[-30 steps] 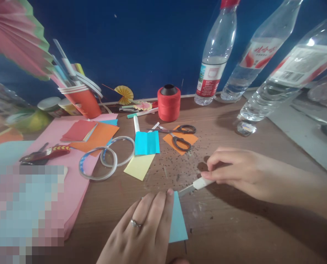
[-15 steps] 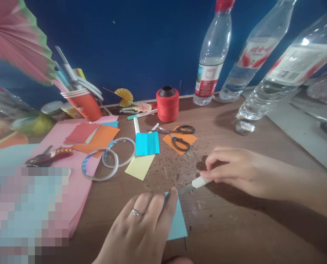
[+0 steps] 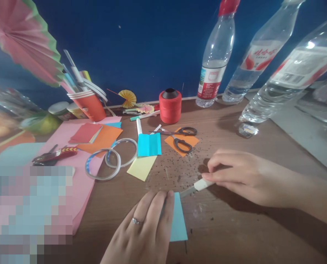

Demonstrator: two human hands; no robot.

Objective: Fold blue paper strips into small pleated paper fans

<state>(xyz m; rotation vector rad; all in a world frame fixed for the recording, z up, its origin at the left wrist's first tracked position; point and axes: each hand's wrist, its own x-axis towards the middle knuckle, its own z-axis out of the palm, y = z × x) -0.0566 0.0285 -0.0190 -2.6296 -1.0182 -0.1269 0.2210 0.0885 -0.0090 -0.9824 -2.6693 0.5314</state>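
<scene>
My left hand (image 3: 144, 234) lies flat, pinning the blue paper (image 3: 179, 224) at lower centre. My right hand (image 3: 240, 176) pinches the knife (image 3: 199, 186), tip at the paper's top edge; the sheet looks whole, so I judge the cut barely begun

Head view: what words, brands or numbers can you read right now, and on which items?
No text reads clearly.
Red-capped bottle: label print too small to read.
Middle bottle: red characters on the label, too blurred.
Right bottle: label print blurred.
Knife in the right hand: no marking visible.
</scene>
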